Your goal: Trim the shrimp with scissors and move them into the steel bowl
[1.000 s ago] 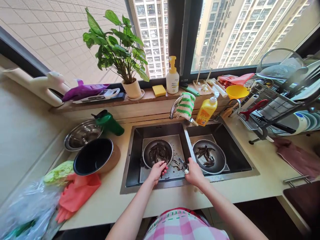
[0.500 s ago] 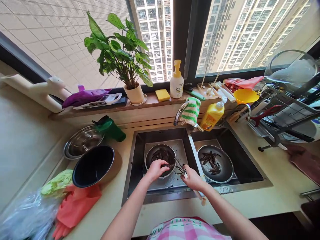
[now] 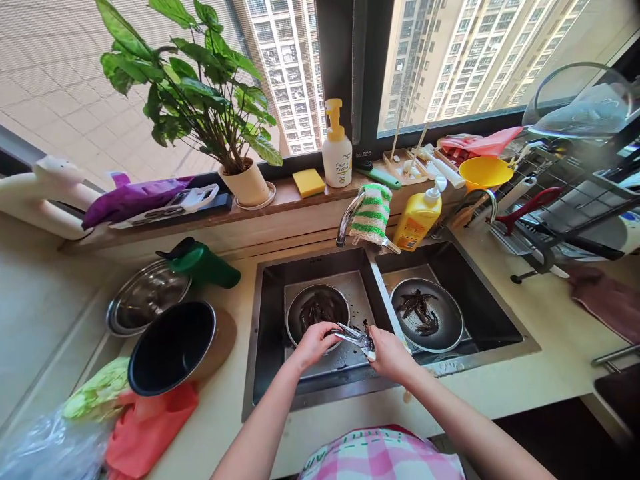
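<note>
My left hand (image 3: 313,343) is closed over the near rim of a metal bowl (image 3: 305,297) of small dark fish in the left sink basin; a small fish seems pinched in its fingers. My right hand (image 3: 387,351) grips metal scissors (image 3: 353,336), whose open blades point left at the left hand. A second metal bowl (image 3: 445,330) with several dark fish sits in the right basin (image 3: 487,313). Dark scraps lie on the sink floor between the hands and the divider.
A faucet (image 3: 350,217) with a green striped cloth stands behind the sink, beside a yellow soap bottle (image 3: 417,217). On the left counter sit a dark pot (image 3: 170,347), a steel bowl (image 3: 143,307), orange gloves (image 3: 145,430). A dish rack (image 3: 565,207) stands right.
My left hand has drawn back from inside the bowl to its near rim. My right hand has raised the scissors and turned them toward the left hand. The view has shifted slightly.
</note>
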The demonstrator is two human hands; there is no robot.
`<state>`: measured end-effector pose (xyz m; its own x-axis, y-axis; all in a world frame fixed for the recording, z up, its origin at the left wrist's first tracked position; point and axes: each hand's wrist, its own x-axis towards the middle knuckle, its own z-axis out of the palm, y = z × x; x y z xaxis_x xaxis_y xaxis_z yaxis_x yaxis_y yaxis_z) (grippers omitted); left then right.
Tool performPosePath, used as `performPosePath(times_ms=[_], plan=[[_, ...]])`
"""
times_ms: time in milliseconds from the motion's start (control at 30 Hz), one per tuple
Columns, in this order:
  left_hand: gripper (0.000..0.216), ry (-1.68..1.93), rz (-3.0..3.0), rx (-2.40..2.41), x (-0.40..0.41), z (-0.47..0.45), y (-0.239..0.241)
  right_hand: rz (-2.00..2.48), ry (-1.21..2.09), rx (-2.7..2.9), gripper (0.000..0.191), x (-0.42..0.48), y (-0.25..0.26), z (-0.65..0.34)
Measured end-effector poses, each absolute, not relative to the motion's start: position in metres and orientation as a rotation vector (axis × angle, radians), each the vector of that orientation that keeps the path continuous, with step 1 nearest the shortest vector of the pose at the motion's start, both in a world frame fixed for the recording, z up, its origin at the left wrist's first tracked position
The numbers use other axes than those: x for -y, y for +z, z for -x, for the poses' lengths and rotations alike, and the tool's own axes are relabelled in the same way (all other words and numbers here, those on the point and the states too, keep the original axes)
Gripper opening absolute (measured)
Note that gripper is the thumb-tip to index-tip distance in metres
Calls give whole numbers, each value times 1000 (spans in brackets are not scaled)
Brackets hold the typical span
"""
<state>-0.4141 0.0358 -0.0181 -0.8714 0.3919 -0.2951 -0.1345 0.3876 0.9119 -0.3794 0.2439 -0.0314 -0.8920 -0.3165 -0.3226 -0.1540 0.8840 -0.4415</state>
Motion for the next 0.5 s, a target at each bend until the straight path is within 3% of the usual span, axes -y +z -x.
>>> performPosePath(times_ms=[500], plan=[[19, 1444, -236, -2044, -43, 410, -23, 259, -765, -2565, 23, -250, -35, 364]])
